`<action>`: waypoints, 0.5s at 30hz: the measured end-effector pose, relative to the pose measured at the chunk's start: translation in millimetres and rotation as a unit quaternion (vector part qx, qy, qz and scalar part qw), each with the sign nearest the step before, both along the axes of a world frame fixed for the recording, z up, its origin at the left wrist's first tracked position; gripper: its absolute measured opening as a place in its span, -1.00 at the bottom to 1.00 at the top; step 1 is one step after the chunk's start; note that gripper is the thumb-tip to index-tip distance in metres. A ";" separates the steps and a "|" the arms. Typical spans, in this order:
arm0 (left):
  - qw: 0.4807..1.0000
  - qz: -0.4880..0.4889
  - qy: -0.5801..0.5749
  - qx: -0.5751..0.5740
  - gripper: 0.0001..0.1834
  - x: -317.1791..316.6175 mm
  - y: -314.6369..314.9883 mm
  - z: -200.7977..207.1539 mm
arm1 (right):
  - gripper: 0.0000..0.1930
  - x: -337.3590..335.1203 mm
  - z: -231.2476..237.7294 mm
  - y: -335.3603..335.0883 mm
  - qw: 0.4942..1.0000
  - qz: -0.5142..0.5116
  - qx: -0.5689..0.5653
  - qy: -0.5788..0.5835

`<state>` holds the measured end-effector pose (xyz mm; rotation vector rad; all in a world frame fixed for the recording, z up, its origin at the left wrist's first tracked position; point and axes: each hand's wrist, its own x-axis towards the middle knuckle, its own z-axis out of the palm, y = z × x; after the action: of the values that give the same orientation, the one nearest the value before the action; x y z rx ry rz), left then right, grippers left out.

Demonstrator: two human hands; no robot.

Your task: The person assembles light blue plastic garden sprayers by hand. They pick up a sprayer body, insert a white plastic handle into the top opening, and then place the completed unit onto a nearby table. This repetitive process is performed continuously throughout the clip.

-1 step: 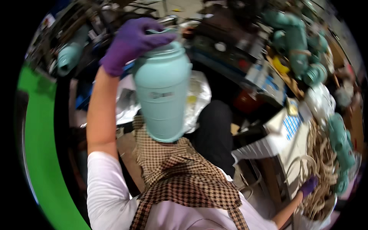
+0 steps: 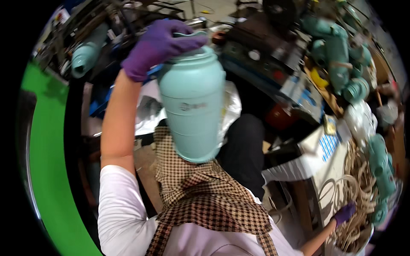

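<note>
My left hand [image 2: 164, 49], in a purple glove, grips the top rim of a light teal plastic jug body [image 2: 192, 109]. The jug body stands roughly upright over my lap, its base against my checked apron [image 2: 183, 179]. A small dark print marks its side. Far to the right, my right hand [image 2: 344, 213], also in a purple glove, reaches onto a heap of beige straps or rings [image 2: 356, 175]. It touches the heap's edge; its fingers are too small and partly covered to make out whether they hold a strap.
Another teal body [image 2: 85, 55] lies at the far left beside metal racks. Dark machinery [image 2: 260, 47] stands ahead. More teal parts [image 2: 337, 55] pile up at the far right, with others [image 2: 380, 162] along the straps. A white box edge [image 2: 294, 168] is near my knee.
The whole view has shifted a little, so the jug body and my left hand appear slightly farther right. My left hand keeps its grip; my right hand stays at the strap heap.
</note>
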<state>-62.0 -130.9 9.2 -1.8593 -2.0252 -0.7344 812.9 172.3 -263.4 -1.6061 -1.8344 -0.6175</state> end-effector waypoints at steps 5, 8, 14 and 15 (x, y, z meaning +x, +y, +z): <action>0.897 -0.036 -0.437 -0.050 -0.56 26.3 -12.8 -102.1 | -0.83 -234.3 61.9 -36.2 0.923 0.311 0.000 0.226; 0.794 -0.043 -0.606 0.022 -0.50 63.3 -2.4 -176.7 | -0.77 -429.8 94.0 -93.8 0.730 0.490 -0.175 0.443; 0.650 -0.245 -0.716 0.073 -0.42 63.8 -22.1 -153.4 | -0.62 -642.0 133.3 -164.2 0.186 0.526 -0.604 0.569; 0.606 -0.281 -0.737 0.104 -0.42 67.6 -31.5 -147.3 | -0.61 -648.9 156.4 -177.9 0.207 0.457 -0.650 0.571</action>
<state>5.6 -162.4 -138.1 -1.7296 -1.4655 -3.3434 164.1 -5.5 -107.0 -0.4035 -1.1276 2.5258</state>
